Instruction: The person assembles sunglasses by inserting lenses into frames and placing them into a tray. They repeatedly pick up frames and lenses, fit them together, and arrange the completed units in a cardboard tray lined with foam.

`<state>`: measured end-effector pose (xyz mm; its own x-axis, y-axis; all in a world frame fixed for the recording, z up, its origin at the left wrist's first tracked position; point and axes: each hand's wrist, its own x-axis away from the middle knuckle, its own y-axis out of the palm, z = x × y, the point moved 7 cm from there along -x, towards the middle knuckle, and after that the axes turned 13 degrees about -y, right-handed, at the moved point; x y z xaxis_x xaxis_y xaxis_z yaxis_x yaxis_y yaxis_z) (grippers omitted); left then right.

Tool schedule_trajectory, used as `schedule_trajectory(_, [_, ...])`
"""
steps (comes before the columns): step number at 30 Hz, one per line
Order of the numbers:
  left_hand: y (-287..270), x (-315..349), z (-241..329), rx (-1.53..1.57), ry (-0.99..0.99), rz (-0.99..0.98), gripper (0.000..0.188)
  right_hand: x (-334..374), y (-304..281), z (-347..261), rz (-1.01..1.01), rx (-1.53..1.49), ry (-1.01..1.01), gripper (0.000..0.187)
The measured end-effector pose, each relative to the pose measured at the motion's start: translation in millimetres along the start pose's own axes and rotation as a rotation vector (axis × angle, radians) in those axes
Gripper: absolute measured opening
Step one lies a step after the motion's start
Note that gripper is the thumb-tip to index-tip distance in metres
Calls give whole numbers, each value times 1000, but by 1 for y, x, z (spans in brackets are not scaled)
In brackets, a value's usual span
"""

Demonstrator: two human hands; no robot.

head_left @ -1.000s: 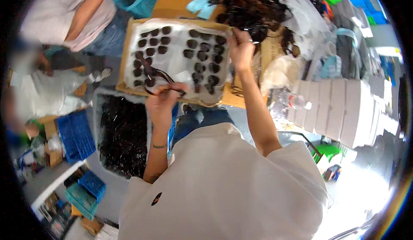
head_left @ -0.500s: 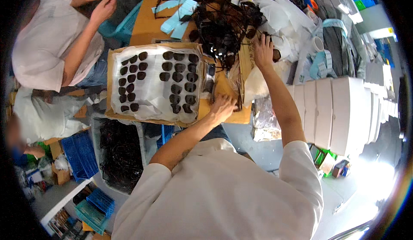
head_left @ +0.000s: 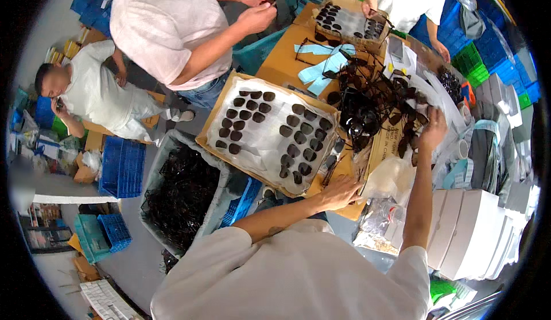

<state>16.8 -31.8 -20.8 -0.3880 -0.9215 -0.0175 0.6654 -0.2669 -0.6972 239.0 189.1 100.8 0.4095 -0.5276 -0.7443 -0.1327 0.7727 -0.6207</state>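
My left hand (head_left: 342, 191) rests at the near edge of the brown table, fingers loosely stretched, beside a few dark eyeglass frames (head_left: 329, 171). My right hand (head_left: 433, 129) reaches over the right side of a tangled pile of dark sunglasses (head_left: 361, 105), with its fingers extended; I see nothing held in it. Left of the pile, a shallow cardboard tray (head_left: 261, 186) lined with white sheet holds rows of dark lenses (head_left: 299, 137) in two groups. Crumpled translucent plastic (head_left: 390, 177) lies between my hands.
Pale blue strips (head_left: 328, 67) lie beyond the tray. A grey bin of dark frames (head_left: 182, 191) stands at left. White boxes (head_left: 462, 228) stack at right. One co-worker (head_left: 172, 30) stands at far left, another works beside a second lens tray (head_left: 350, 18), and a third sits farther left.
My view has swung left and tilted, bringing the second tray and more people into sight. Both hands remain near the same places, the left at the table edge and the right by the pile.
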Motion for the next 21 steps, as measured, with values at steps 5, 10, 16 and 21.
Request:
schedule_trajectory(5, [-62, -9, 10, 411, -195, -3, 31, -12, -71, 19, 344, 22, 424, 26])
schedule_trajectory(10, [-119, -4, -14, 933, -202, 131, 37, -6, -76, -81, 291, -1147, 776, 25])
schedule_trajectory(16, [-151, 30, -44, 894, -169, 116, 41, 28, -103, -313, -439, -1783, 691, 35])
schedule_trajectory(21, [-150, 82, -63, 845, -293, 182, 35, 52, -99, -361, -592, -1928, 793, 25])
